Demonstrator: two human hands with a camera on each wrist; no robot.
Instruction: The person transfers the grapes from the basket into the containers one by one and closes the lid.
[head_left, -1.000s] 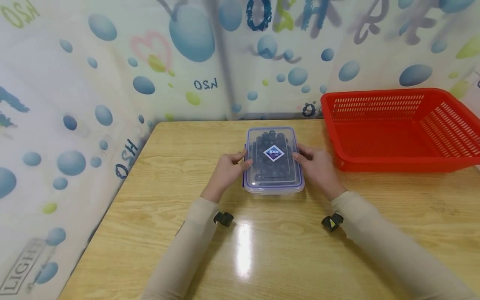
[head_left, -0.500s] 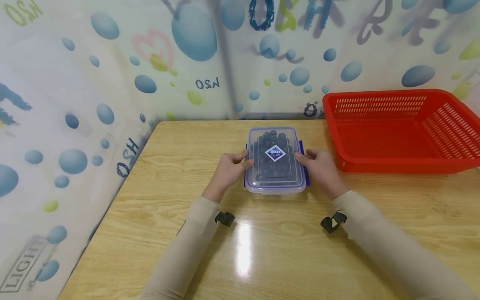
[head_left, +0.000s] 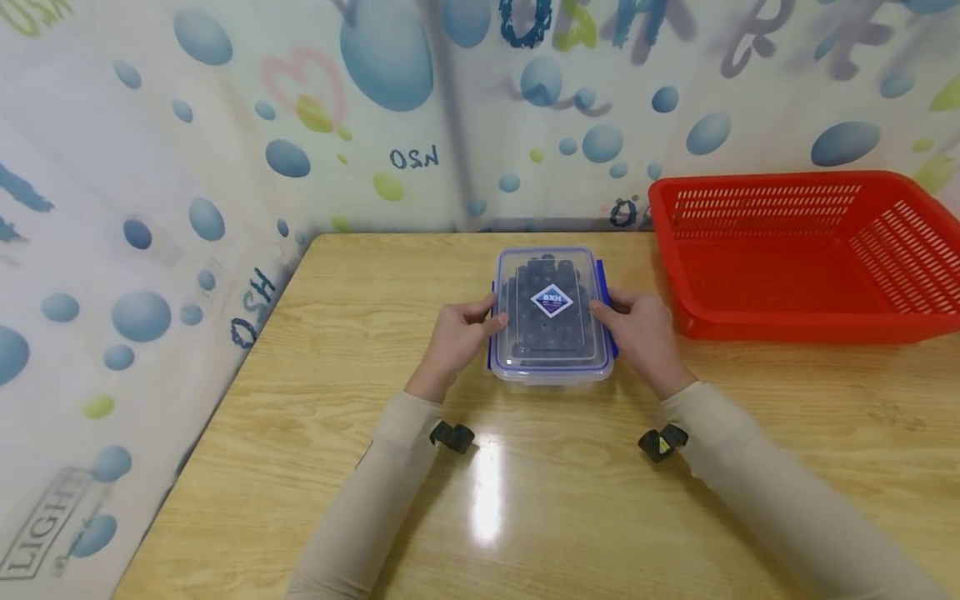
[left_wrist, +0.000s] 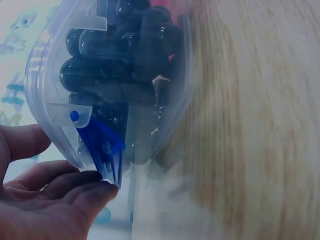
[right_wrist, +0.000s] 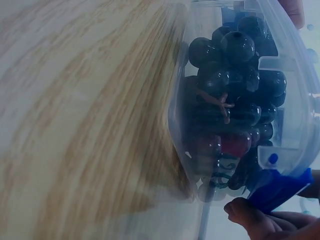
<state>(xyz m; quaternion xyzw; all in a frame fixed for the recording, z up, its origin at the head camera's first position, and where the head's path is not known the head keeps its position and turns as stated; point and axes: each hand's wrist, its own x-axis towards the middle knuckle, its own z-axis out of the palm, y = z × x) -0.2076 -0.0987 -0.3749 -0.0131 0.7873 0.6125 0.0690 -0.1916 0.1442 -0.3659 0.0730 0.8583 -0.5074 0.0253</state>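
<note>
A clear plastic food container (head_left: 555,375) with a blue-edged lid and a diamond label stands on the table in the head view. Dark grapes (right_wrist: 237,47) fill it, with stems showing through its wall. My left hand (head_left: 453,343) holds its left side, thumb at the lid's edge. In the left wrist view those fingertips touch a blue latch (left_wrist: 102,145), which slants away from the wall. On the other side my right hand (head_left: 645,335) grips the container, thumb on the lid. Its fingers press against the right latch (right_wrist: 280,187), which also sticks outward.
A red plastic basket (head_left: 795,327) with slotted sides stands at the right, beside my right hand. The wooden table (head_left: 315,417) meets a patterned wall (head_left: 480,125) behind and at the left. Dark wrist cameras sit on both sleeves.
The right latch, hidden a second ago, now juts out beside the lid, and my right fingers have shifted along it. My left hand and the container have hardly moved.
</note>
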